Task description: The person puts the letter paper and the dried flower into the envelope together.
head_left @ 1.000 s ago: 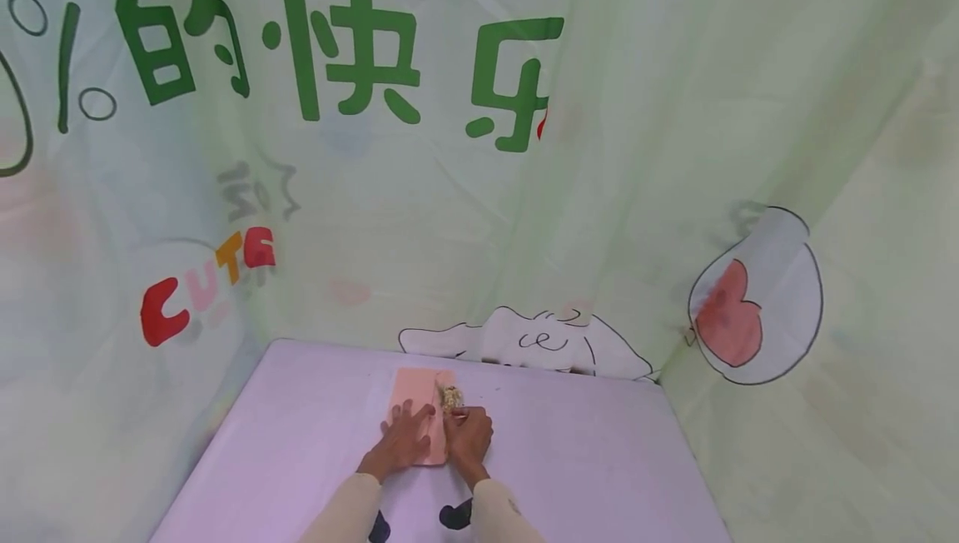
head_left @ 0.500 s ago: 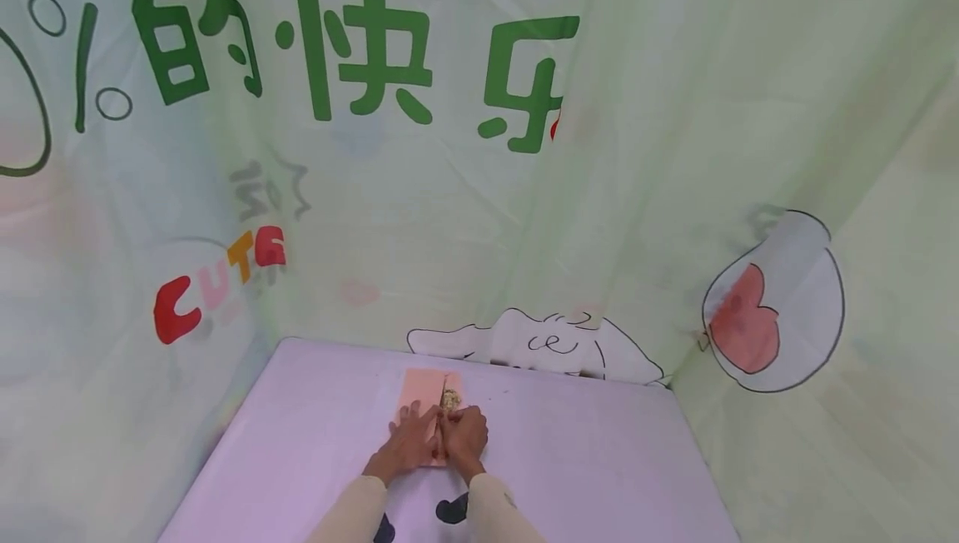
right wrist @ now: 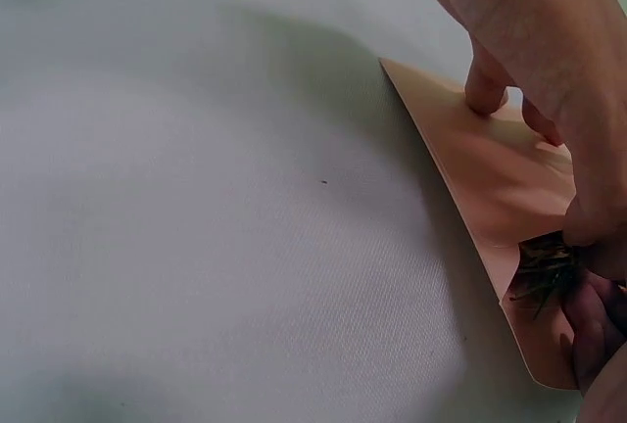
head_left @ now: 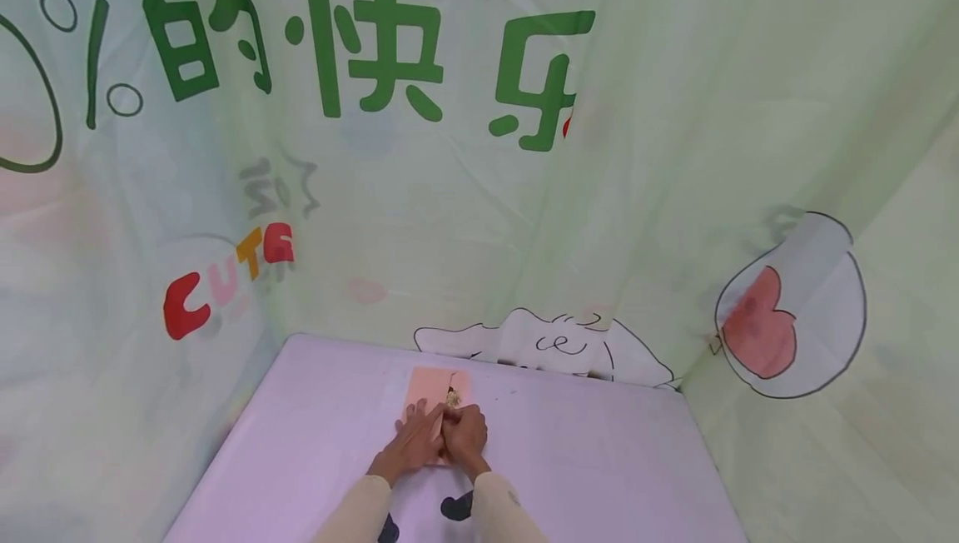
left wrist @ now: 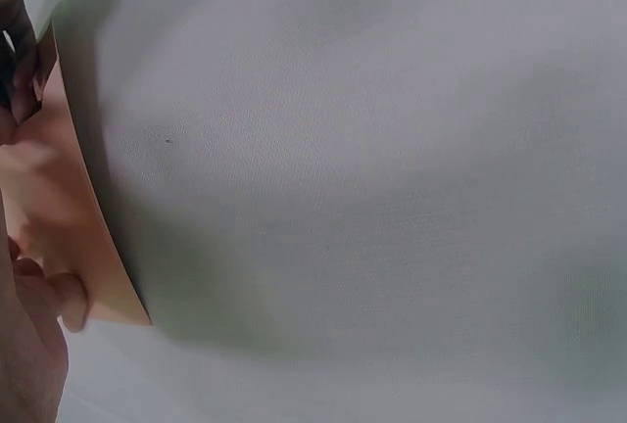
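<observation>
A pink card (head_left: 430,381) lies on the lilac table, with a dark cut or opening in its surface. At it, a small pale bunch of dried flowers (head_left: 453,398) shows just above my right hand (head_left: 465,435), whose curled fingers pinch low at the bunch. My left hand (head_left: 414,438) rests spread over the lower left of the card, its index fingertip close against the right hand. In the right wrist view, dark green stems (right wrist: 545,274) show in the opening of the card (right wrist: 470,164), between fingers. The flower heads are mostly hidden there.
The lilac table (head_left: 599,451) spreads around the card. Printed fabric curtains (head_left: 419,218) hang behind it and on both sides. Black printed shapes (head_left: 457,506) lie near my forearms at the front. A tiny speck (right wrist: 324,182) sits on the surface beside the card.
My two hands have come closer together, the left index finger moving right toward the opening. Less of the dried flower bunch shows than before. The head view has shifted slightly.
</observation>
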Available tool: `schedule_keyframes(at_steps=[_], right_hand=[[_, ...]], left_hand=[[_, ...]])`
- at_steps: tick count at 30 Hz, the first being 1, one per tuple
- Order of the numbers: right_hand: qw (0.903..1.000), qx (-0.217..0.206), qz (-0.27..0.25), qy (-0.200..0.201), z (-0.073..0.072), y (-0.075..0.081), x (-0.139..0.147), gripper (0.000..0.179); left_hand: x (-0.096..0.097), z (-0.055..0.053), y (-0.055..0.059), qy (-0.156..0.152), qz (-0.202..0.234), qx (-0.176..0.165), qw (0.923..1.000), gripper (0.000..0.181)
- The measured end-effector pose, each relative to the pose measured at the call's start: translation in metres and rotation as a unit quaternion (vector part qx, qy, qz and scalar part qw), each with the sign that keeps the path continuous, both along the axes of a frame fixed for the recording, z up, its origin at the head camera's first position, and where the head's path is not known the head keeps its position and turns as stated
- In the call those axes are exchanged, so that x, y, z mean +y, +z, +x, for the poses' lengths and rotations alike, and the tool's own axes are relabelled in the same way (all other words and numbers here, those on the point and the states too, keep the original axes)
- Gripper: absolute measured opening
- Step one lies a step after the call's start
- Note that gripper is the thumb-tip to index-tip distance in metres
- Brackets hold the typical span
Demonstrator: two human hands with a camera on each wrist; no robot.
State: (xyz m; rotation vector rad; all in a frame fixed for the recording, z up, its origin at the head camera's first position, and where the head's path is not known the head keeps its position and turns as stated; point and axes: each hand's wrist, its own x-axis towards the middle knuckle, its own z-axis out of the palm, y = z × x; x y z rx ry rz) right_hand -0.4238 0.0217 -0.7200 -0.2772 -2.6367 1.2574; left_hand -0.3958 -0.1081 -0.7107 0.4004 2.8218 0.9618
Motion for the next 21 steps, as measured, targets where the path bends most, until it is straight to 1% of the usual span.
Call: schedule_keyframes(at_steps=[2,5,8,10,11,12,14,15,17,19,20,21], right_hand=[[1.0,0.0,-0.004,0.004,-0.002,-0.002,0.0,0.008],[0.9999,0.007,-0.007,0.006,-0.006,-0.012,0.002,0.008],[0.9997,0.022,-0.002,0.01,-0.014,-0.031,0.005,0.008],[0.9998,0.018,-0.005,0.008,-0.02,-0.044,0.006,0.007],[0.9999,0.014,-0.002,0.007,-0.024,-0.049,0.006,0.006],[0.9998,0.015,-0.001,0.012,-0.026,-0.054,0.007,0.006],[0.9999,0.008,-0.004,0.012,-0.025,-0.052,0.006,0.005],[0.9999,0.004,-0.003,0.01,-0.023,-0.048,0.005,0.005],[0.9998,0.002,-0.002,0.018,-0.016,-0.035,0.004,0.006],[0.9997,-0.002,-0.013,0.022,-0.009,-0.021,0.002,0.007],[0.9996,-0.004,-0.015,0.023,-0.007,-0.016,0.001,0.007],[0.9995,-0.005,-0.016,0.028,-0.007,-0.015,0.0,0.007]], left_hand=[[0.0,-0.001,0.0,-0.002,0.008,0.008,0.9999,0.059],[0.0,-0.003,-0.004,-0.006,0.016,0.02,0.9996,0.059],[0.0,-0.003,-0.006,-0.011,0.024,0.019,0.9995,0.059],[0.0,-0.002,-0.006,-0.011,0.022,0.013,0.9996,0.061],[0.0,-0.003,-0.005,-0.012,0.021,0.015,0.9996,0.06],[0.0,-0.002,-0.003,-0.012,0.021,0.013,0.9996,0.061],[0.001,-0.002,-0.001,-0.01,0.015,0.015,0.9997,0.061],[0.0,-0.002,0.0,-0.009,0.014,0.019,0.9997,0.061],[0.0,-0.001,0.001,-0.008,0.01,0.024,0.9996,0.061],[0.0,-0.001,0.002,-0.006,0.009,0.024,0.9997,0.061],[-0.001,-0.002,0.001,-0.006,0.008,0.023,0.9997,0.061],[-0.001,-0.002,0.001,-0.005,0.008,0.024,0.9997,0.06]])
